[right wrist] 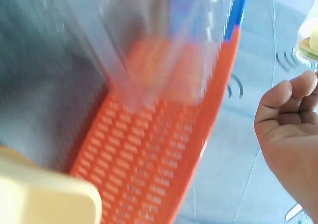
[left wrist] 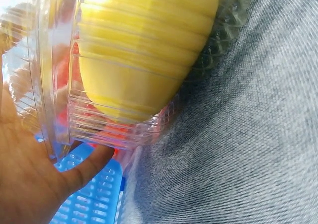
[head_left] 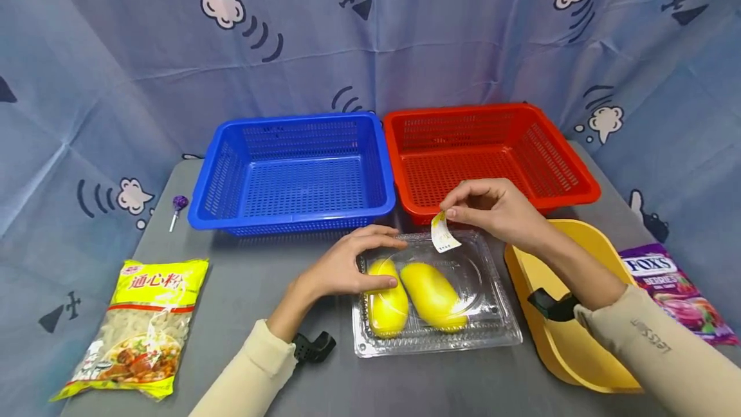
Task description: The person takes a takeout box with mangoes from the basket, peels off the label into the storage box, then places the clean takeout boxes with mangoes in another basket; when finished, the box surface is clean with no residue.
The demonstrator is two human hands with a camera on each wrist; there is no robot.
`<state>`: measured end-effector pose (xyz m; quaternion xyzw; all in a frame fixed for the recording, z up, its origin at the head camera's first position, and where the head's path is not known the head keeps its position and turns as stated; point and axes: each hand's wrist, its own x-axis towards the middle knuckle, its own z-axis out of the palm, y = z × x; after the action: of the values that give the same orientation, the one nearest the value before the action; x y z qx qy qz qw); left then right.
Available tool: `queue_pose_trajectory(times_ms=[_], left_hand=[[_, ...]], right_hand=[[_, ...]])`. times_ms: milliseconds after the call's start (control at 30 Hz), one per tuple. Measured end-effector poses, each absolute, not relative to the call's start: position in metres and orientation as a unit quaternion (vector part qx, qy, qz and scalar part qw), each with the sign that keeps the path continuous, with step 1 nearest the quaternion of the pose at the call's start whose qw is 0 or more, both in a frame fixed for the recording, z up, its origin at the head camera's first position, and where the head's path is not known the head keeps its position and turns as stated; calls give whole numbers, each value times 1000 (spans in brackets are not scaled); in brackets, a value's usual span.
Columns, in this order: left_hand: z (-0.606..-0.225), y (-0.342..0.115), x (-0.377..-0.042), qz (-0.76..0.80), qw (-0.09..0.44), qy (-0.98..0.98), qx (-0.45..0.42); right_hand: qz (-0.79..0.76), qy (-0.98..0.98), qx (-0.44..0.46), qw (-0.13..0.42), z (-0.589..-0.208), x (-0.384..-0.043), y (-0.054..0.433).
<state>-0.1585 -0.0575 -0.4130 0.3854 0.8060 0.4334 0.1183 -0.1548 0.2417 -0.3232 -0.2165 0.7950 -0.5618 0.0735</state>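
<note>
A clear plastic clamshell container (head_left: 486, 314) with two yellow mangoes (head_left: 431, 295) inside lies in front of me. My left hand (head_left: 347, 262) holds it at its left back corner, thumb over the lid and fingers at the back edge. From the left wrist view, one mango (left wrist: 144, 50) shows through the ribbed wall, with the left hand (left wrist: 30, 169) against the container's edge. My right hand (head_left: 498, 211) pinches a small white and yellow sticker label (head_left: 444, 234) above the lid. In the right wrist view the label is hidden beyond the curled fingers of the right hand (right wrist: 293, 119).
Behind stand a blue basket (head_left: 295, 217) and a red basket (head_left: 521, 204). A yellow bin (head_left: 579, 378) is under my right forearm, with a purple candy bag (head_left: 674, 295) beyond. To the left lie a macaroni bag (head_left: 145, 327) and a purple lollipop (head_left: 180, 202).
</note>
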Motion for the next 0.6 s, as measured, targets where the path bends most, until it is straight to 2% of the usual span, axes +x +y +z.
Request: queue_pose_trajectory(times_ms=[267,600], left_hand=[[-413,-57,-157,428,126,807,386],[-415,-59,-158,431,119,806,388]], right_hand=[[-522,840,-145,-4,-321,-187,265],[-472,876,-97,1,-321,-189,293]])
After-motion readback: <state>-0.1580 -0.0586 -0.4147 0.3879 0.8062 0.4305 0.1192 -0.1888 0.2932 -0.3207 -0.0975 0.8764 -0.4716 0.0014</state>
